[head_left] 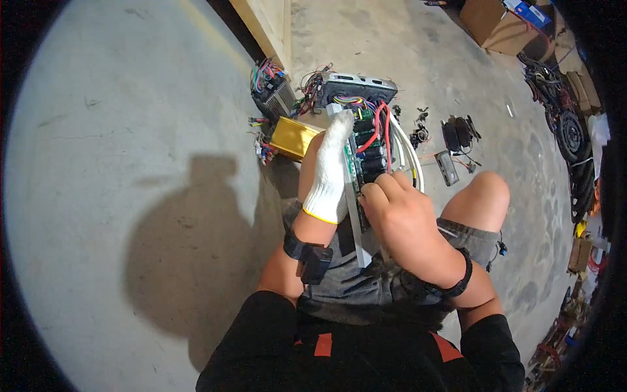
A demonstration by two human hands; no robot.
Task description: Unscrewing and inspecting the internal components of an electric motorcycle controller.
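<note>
My left hand (332, 166), in a white knit glove, is wrapped round the side of a circuit board (349, 157), thumb along its edge. Black cylindrical capacitors (372, 152) stand in a row on the board. A flat silver metal bar (358, 232) runs along its left side toward my lap. My bare right hand (405, 212) is closed at the board's near end, fingers curled; whatever they pinch is hidden. Thick red wires (388, 127) and white cables (408, 153) loop off the board's right side, beyond my right fingers.
Past the board lie a black-and-silver housing (359, 88), a finned metal case (275, 98) with wires and a gold box (292, 137). Small black parts (459, 132) and a grey metal piece (447, 168) lie right. A cardboard box (499, 29) and coiled black cables (568, 134) line the right side.
</note>
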